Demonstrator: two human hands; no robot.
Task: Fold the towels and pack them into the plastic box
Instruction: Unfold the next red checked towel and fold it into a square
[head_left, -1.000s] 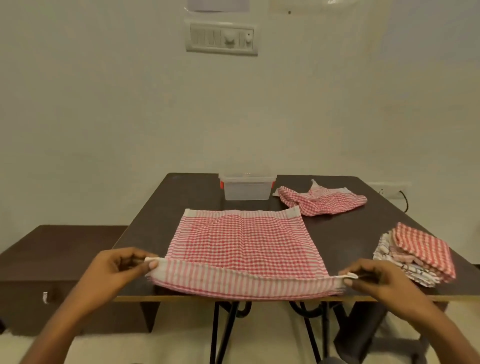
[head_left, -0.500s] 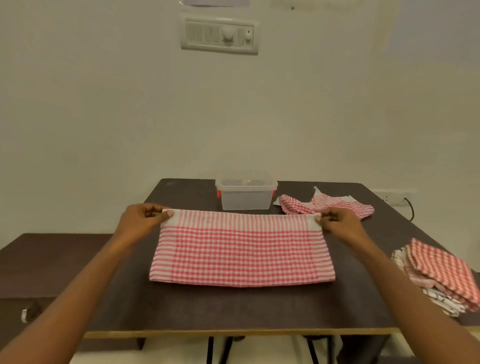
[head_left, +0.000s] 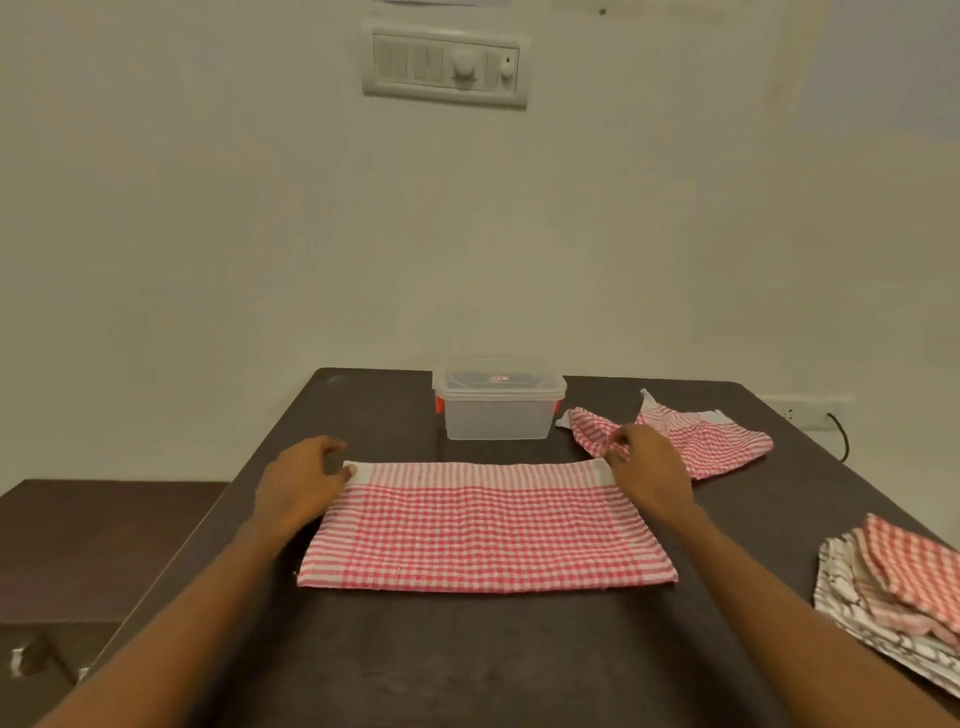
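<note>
A red-and-white checked towel (head_left: 483, 525) lies folded in half on the dark table (head_left: 467, 654), with its white-striped edges at the far side. My left hand (head_left: 301, 483) pinches the towel's far left corner, and my right hand (head_left: 644, 473) pinches its far right corner. Both hands rest low on the table. Just beyond the towel, at the table's far edge, stands the clear plastic box (head_left: 497, 415) with its lid on and red clips at the sides.
A crumpled checked towel (head_left: 701, 436) lies at the back right, just behind my right hand. A stack of folded towels (head_left: 904, 582) sits at the table's right edge. A low dark bench (head_left: 93, 540) stands to the left. A cable (head_left: 836, 431) hangs from a wall socket.
Both hands lifted the towel's near edge and carried it over to the far edge, folding it in half. Since then they have stayed at the far corners.
</note>
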